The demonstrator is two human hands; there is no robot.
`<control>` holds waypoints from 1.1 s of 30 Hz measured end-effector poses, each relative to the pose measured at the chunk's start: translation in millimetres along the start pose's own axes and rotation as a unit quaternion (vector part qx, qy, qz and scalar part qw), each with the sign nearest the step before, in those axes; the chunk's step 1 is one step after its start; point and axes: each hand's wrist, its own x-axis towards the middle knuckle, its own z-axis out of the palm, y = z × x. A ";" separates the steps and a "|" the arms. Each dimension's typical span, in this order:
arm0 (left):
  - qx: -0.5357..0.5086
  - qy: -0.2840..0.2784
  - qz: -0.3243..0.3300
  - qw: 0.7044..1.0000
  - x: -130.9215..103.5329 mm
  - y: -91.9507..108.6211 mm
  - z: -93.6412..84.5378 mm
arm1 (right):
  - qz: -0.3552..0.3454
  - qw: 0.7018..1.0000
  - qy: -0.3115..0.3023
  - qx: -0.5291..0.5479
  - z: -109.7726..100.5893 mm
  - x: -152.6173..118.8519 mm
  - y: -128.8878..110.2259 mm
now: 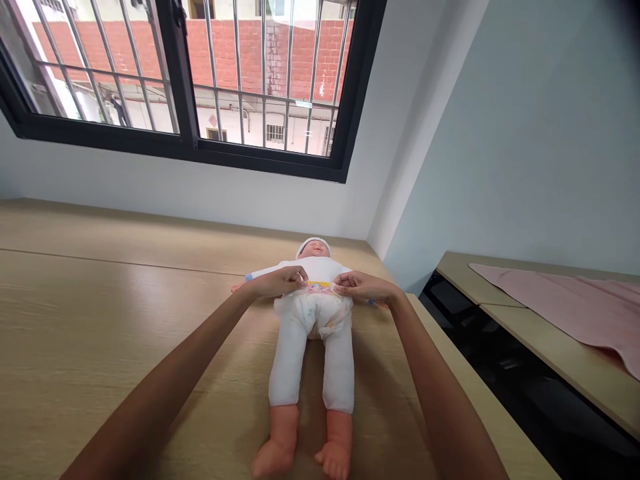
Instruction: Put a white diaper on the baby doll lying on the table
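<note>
A baby doll [321, 268] in white clothes and a white cap lies on its back on the wooden table, its bare feet toward me. Around its hips is a white diaper [315, 312] with a yellow strip at the waist. My left hand [281, 281] is closed at the waistband's left end, fingers pinched on the diaper edge. At the right end of the waistband, my right hand [363, 285] pinches the diaper too. The fingertips of both hands partly cover the waistband's ends.
The light wooden table [100, 333] reaches the wall below a barred window [265, 87]. On the right, past a dark gap, a second table [500, 293] bears a pink cloth [565, 300].
</note>
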 end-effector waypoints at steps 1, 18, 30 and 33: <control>-0.001 0.009 -0.006 1.000 0.1 -0.3 0.0 | -0.007 1.000 0.012 -0.008 -0.9 0.5 -0.5; 0.053 0.067 0.037 0.996 -0.4 19.4 13.2 | -0.020 0.984 0.037 -0.174 9.2 18.5 1.7; -0.001 0.094 0.047 0.994 -1.4 11.0 1.5 | 0.002 0.973 0.130 -0.193 -6.2 3.2 -2.7; 0.012 0.075 0.025 0.997 -4.2 10.4 -5.1 | -0.005 0.976 0.118 -0.184 -12.0 -2.1 -2.5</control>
